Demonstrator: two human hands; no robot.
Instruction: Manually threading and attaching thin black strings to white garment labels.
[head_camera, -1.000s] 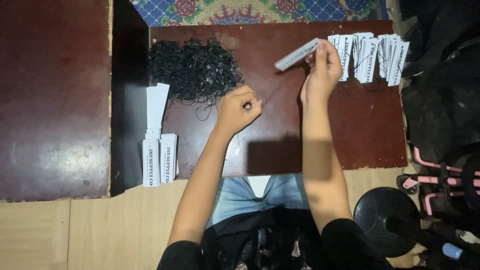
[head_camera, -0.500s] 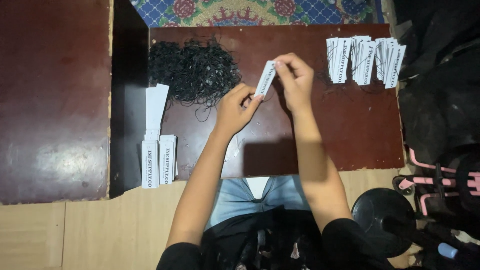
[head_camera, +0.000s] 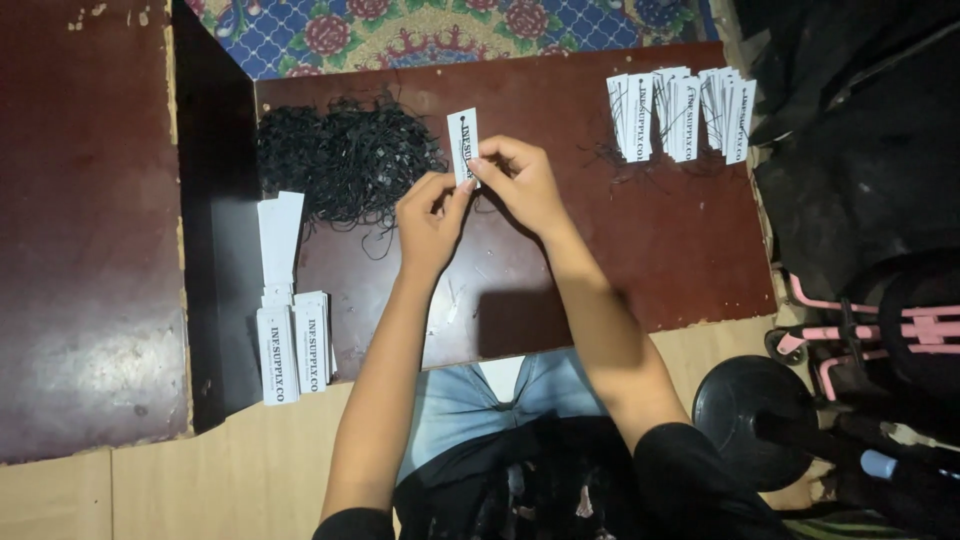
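Tag (head_camera: 463, 140) | pinched by right hand (head_camera: 525, 185) | left hand (head_camera: 432, 215) touching

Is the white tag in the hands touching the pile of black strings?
Apart. The head view shows dark table between the white tag and the pile of black strings.

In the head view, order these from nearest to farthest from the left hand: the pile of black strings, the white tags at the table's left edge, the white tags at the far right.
From the left hand:
1. Pile of black strings, just to its left.
2. White tags at the left edge, lower left.
3. White tags at the far right, beyond the right hand.
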